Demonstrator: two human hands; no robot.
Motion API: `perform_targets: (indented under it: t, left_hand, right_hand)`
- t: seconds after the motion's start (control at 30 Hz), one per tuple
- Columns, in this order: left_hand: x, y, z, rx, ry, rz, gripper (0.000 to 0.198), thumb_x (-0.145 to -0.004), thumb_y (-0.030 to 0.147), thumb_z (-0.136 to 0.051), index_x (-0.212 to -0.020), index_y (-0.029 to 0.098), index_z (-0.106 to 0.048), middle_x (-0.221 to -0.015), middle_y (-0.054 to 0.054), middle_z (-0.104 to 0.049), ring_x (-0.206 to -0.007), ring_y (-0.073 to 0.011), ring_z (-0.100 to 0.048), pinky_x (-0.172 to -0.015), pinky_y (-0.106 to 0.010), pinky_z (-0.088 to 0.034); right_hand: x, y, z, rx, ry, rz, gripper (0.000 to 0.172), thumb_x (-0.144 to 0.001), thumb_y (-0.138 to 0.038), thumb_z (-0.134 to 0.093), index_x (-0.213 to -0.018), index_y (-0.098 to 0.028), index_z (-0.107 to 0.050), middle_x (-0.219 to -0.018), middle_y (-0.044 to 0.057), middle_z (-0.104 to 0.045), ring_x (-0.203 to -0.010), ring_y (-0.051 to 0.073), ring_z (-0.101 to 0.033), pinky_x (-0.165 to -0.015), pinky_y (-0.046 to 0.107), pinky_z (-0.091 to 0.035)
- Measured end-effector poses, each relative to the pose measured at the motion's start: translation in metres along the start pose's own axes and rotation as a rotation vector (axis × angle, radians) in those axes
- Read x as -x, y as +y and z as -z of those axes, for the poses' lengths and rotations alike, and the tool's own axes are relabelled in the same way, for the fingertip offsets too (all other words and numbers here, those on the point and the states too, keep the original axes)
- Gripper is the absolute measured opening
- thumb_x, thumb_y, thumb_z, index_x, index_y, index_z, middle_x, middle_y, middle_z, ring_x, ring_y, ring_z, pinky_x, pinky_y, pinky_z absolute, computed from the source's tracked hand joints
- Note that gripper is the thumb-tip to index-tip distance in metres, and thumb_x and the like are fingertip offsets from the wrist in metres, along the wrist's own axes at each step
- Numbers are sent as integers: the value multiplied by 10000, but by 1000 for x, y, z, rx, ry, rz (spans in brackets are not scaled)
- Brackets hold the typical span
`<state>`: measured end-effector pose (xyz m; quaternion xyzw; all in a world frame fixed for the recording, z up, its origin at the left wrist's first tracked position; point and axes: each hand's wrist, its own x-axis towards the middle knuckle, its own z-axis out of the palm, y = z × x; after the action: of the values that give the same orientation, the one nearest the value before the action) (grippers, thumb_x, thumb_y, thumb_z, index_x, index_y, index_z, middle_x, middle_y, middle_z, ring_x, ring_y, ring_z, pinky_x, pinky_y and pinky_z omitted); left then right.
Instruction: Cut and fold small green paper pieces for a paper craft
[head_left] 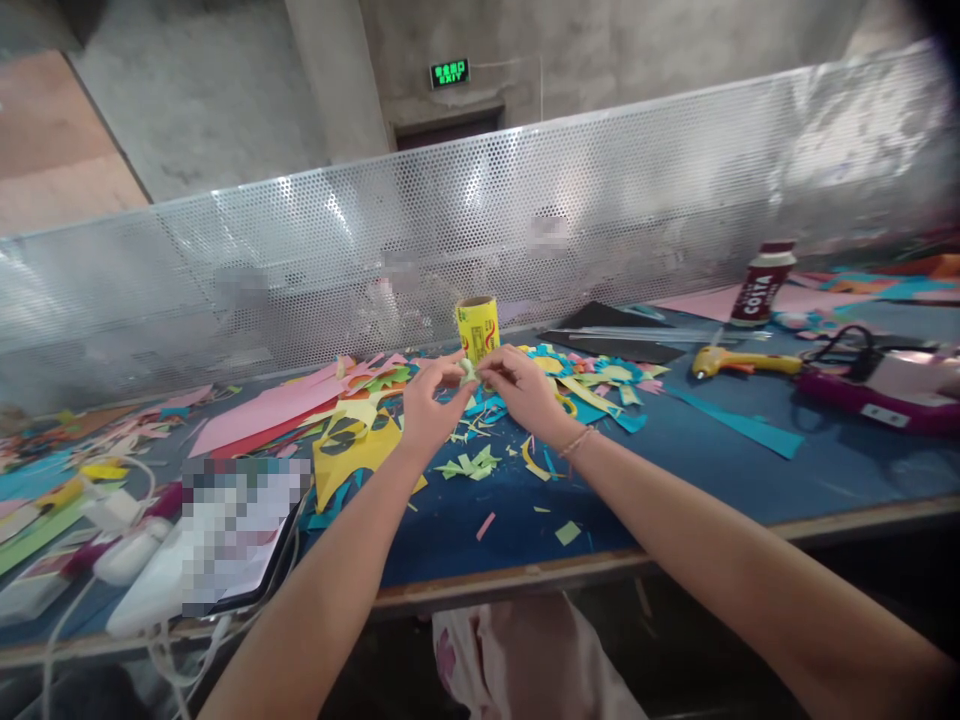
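Both hands meet above the middle of a blue tabletop (480,550). My left hand (433,400) has thumb and fingers closed on a small pale green piece of paper (467,370). From the other side, my right hand (519,388) pinches the same piece, its fingertips pressed together. The paper's exact shape is too small to make out. Directly behind the fingers stands a yellow cardboard tube (478,325), upright, with its lower part hidden. Below the hands lies a light green fringed paper cutting (471,463) among small scraps.
On the left are a tablet (240,545) with white cables, and yellow paper with cutouts (360,450). Pink sheets (262,410) lie behind. To the right are a yellow glue gun (746,362), a dark red bottle (763,285) and a purple power strip (862,398). Perforated metal panel (600,210) closes the back.
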<state>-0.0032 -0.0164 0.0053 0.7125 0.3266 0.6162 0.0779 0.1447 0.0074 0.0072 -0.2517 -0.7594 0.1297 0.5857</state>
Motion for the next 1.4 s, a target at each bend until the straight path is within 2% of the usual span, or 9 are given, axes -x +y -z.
perform_targets:
  t: [0.37,0.53,0.77,0.9,1.03,1.13,1.4]
  left_hand:
    - [-4,-4,3,-71,-31,-46,103,-726,295,-612,-727,193,-603,-905,-68,-633,-756,-145,-572,-677,-288,-479]
    - [-5,-4,4,-148,-37,-97,95,-738,294,-603,-721,201,-596,-861,-67,-639,-859,-175,-560,-738,-309,-452]
    - [-4,-7,5,-154,-38,-91,100,-758,307,-572,-792,215,-592,-834,-56,-623,-830,-176,-549,-726,-310,-443]
    - [-4,-8,6,-178,-76,-102,120,-768,282,-555,-851,215,-608,-852,-61,-626,-811,-173,-550,-747,-322,-439]
    - [-4,-7,5,-211,-102,-126,114,-778,270,-534,-824,207,-618,-844,-72,-630,-832,-183,-556,-750,-329,-444]
    - [-4,-8,3,-162,-85,-68,108,-769,274,-540,-777,198,-616,-807,-65,-632,-792,-176,-571,-720,-313,-460]
    - [-5,-17,1,127,-98,289,163,-721,331,-599,-746,176,-642,-721,-44,-635,-657,-151,-585,-645,-293,-477]
  right_hand:
    - [1,4,-2,26,-20,0,92,-797,-168,-499,-748,-206,-568,-759,24,-552,-730,152,-503,-652,296,-416]
    - [2,7,-3,-1,-40,-19,78,-811,-199,-499,-769,-208,-565,-792,26,-559,-749,151,-507,-644,288,-417]
    - [2,8,-4,-34,-59,-50,76,-817,-225,-498,-769,-209,-555,-800,26,-563,-755,149,-513,-655,291,-422]
    - [2,10,-5,-41,-64,-49,68,-812,-220,-500,-775,-208,-556,-800,25,-567,-754,149,-515,-659,292,-426]
    - [2,11,-5,-48,-66,-72,63,-807,-228,-507,-787,-208,-563,-800,26,-573,-750,149,-521,-664,296,-433]
    - [2,9,-6,-67,-62,-86,57,-799,-230,-517,-791,-203,-567,-797,24,-581,-730,143,-526,-662,294,-437]
    - [0,11,-7,-110,-58,-177,89,-783,-192,-484,-792,-189,-572,-730,13,-583,-668,129,-527,-630,276,-433]
